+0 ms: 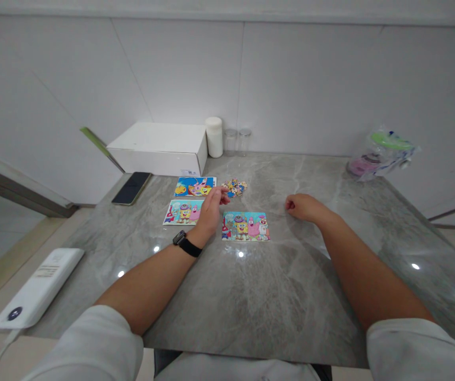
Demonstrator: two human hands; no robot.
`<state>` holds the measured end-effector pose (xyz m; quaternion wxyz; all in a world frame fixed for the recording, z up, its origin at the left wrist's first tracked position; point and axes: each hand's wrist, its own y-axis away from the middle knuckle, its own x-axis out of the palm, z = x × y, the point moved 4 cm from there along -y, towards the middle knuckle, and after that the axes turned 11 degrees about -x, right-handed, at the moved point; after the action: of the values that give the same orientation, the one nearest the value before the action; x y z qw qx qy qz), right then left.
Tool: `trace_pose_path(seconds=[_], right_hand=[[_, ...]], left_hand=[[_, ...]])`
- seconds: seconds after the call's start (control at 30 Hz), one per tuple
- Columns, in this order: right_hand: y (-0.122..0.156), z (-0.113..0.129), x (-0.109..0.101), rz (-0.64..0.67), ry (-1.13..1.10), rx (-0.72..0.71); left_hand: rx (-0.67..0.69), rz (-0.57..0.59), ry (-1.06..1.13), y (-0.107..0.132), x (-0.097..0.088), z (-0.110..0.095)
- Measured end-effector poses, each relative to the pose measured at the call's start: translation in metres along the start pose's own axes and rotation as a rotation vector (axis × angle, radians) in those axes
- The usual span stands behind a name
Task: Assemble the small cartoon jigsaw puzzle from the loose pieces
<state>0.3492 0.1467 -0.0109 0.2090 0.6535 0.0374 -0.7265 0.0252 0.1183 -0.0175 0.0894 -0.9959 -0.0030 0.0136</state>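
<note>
My left hand [213,205], with a black watch on its wrist, hovers or rests beside a small pile of jigsaw pieces [236,187]. Its fingers are loosely bent and apart, and nothing shows in them. Under and beside that hand lies a cartoon picture card [183,212], partly covered. A matching cartoon jigsaw puzzle [246,226] lies flat between my hands and looks assembled. Behind is a blue cartoon card [194,187]. My right hand [301,207] is curled into a fist on the table, right of the puzzle, touching none of the pieces.
A black phone [132,188] and a white box [164,145] are at the back left. Near the wall stand a white bottle [214,137] and two clear jars [237,142]. A plastic-wrapped pink and green item [382,154] sits back right. A white power strip-like device [41,288] lies at the left edge.
</note>
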Motion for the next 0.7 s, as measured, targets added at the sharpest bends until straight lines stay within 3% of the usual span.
trace_pose_path(seconds=[0.13,0.27,0.43,0.57,0.7], right_hand=[[0.0,0.002,-0.004,-0.032,-0.075,-0.008],[0.002,0.014,-0.015,-0.13,-0.432,-0.078],[0.009,0.046,-0.022,-0.242,-0.922,-0.134],[0.012,0.079,-0.015,-0.301,-1.123,-0.14],[0.013,0.107,-0.005,-0.348,-1.252,-0.164]], left_hand=[[-0.01,-0.003,-0.029,0.001,0.0,-0.001],[-0.013,0.024,-0.033,0.002,0.001,0.0],[0.033,0.11,-0.158,0.006,0.006,-0.002],[0.139,0.217,-0.326,0.013,0.015,-0.013],[0.214,0.342,-0.353,0.019,0.022,-0.021]])
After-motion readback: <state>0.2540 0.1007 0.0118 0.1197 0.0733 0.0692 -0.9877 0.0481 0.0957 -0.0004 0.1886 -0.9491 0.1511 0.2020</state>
